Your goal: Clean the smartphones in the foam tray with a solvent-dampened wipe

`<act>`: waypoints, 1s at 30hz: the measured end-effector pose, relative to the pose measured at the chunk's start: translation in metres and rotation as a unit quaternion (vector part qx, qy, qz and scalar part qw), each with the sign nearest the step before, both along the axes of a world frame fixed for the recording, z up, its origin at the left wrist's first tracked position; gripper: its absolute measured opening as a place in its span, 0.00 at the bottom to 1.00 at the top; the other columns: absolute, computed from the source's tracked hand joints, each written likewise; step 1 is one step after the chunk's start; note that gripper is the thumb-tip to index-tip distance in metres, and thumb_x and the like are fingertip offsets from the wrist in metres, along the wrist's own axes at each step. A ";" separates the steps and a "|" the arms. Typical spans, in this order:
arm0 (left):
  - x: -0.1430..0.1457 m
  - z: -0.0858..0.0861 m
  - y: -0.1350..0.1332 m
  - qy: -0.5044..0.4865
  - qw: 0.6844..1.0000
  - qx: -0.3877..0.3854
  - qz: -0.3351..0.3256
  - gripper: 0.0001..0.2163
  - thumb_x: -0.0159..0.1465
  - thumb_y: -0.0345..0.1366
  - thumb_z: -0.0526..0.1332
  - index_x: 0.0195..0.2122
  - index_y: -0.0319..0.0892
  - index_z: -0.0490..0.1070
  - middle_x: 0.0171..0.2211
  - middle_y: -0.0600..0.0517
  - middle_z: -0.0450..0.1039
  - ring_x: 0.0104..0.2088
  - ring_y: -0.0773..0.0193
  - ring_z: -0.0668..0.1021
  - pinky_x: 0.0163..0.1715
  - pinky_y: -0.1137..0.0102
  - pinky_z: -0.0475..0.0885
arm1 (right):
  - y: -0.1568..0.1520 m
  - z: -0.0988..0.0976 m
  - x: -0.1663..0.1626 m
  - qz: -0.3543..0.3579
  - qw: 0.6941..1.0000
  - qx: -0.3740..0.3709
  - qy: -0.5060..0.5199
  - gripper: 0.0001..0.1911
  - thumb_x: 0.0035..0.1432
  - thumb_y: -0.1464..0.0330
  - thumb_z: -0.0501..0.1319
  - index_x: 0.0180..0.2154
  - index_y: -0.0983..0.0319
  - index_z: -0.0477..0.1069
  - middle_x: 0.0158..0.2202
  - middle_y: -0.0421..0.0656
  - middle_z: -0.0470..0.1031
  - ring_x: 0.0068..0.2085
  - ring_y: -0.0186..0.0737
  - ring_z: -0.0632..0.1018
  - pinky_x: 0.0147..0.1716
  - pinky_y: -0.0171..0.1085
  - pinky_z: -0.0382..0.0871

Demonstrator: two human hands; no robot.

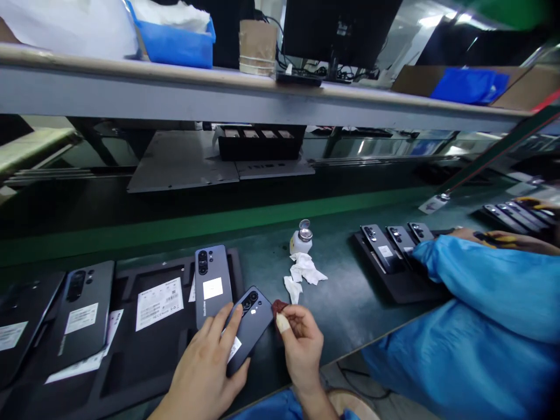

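Note:
My left hand (207, 364) is closed over a dark smartphone (251, 319), which lies tilted with its camera side up, its white label partly under my fingers. Beside that phone's upper corner, my right hand (301, 344) pinches a small dark red piece of what looks like cloth (279, 307); the thumb wears a pale cover. A second smartphone (212, 262) with a white square label rests in the black tray (126, 350) behind my left fingers. Farther left in this tray lie another smartphone (90, 297) and a printed label sheet (160, 303).
A white pump bottle (301, 240) with its metal lid raised stands behind crumpled white tissues (306, 269). To the right, a co-worker's blue sleeve (485, 286) reaches over another black tray (394, 280) of phones. A shelf (262, 96) crosses above the bench.

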State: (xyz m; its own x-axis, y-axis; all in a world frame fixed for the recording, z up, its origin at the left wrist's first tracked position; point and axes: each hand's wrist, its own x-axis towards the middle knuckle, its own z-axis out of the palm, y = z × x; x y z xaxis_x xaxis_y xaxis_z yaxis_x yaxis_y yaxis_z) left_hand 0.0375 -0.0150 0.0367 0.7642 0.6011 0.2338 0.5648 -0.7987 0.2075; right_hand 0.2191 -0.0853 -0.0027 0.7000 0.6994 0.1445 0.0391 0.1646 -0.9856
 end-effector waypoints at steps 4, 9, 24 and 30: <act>0.000 0.000 0.001 -0.005 1.000 -0.001 0.000 0.33 0.60 0.38 0.59 0.66 0.42 0.52 0.60 0.43 0.61 0.53 0.51 0.71 0.49 0.60 0.74 | -0.002 0.003 -0.002 0.011 1.000 -0.002 -0.003 0.06 0.59 0.67 0.63 0.37 0.63 0.70 0.35 0.43 0.74 0.37 0.36 0.76 0.40 0.34 0.71; -0.002 -0.001 0.000 -0.004 1.000 -0.009 0.007 0.34 0.60 0.38 0.59 0.67 0.44 0.50 0.60 0.44 0.62 0.52 0.52 0.72 0.48 0.60 0.75 | -0.018 -0.002 0.007 0.054 0.998 -0.037 -0.009 0.08 0.58 0.66 0.63 0.34 0.64 0.70 0.32 0.43 0.73 0.33 0.35 0.74 0.34 0.31 0.70; -0.008 0.003 -0.004 -0.172 0.984 0.034 -0.017 0.33 0.61 0.38 0.61 0.66 0.38 0.51 0.62 0.38 0.56 0.58 0.48 0.68 0.53 0.57 0.72 | -0.030 -0.037 0.076 -0.106 0.994 -0.034 0.000 0.17 0.49 0.59 0.68 0.31 0.65 0.68 0.27 0.42 0.71 0.28 0.35 0.72 0.24 0.30 0.65; -0.006 0.011 -0.006 -0.213 0.974 0.064 -0.035 0.34 0.59 0.37 0.63 0.65 0.34 0.54 0.61 0.36 0.58 0.58 0.47 0.68 0.52 0.58 0.72 | -0.030 -0.041 0.080 -0.103 0.993 -0.054 -0.004 0.19 0.48 0.57 0.68 0.31 0.65 0.68 0.27 0.42 0.71 0.28 0.35 0.73 0.23 0.29 0.65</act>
State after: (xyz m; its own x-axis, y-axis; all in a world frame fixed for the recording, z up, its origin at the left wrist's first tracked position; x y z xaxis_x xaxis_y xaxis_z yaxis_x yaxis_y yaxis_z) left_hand 0.0313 -0.0205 0.0479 0.6199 0.4956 0.6084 0.3926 -0.8672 0.3064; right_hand 0.2993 -0.1150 -0.0434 0.8289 0.5533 0.0822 0.0686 0.0452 -0.9966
